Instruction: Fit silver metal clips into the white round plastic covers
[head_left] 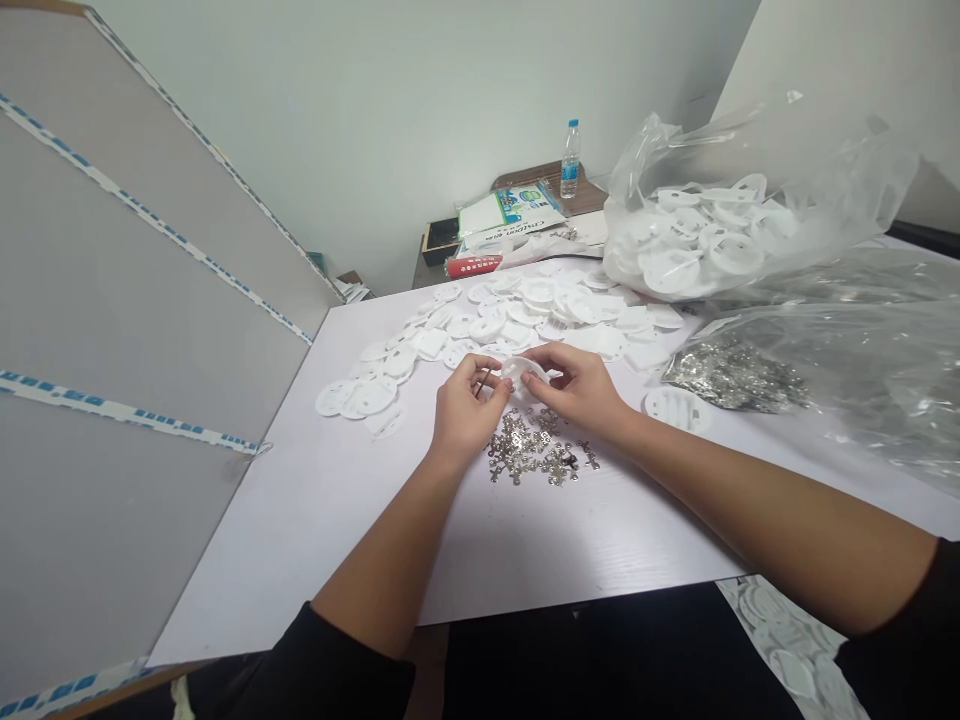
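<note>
Near metal pieces [519, 440], the left hand [471, 402] and right hand [576, 388] grip a white disc [516, 368]

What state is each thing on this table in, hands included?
Left hand: curled, at the disc's edge
Right hand: gripping the disc
White disc: held, off the table
Small metal parts: loose, heaped
Other white pieces: loose, overlapping
Upper bag: bulging with white pieces
Lower bag: holding metal parts
Bottle: upright, capped

Right hand [576, 390] partly covered the white plastic disc [523, 370]. Thin dark tool [484, 380] in left hand [466, 408] was partly hidden. Right edge cut off the clear bag of metal parts [877, 385].
</note>
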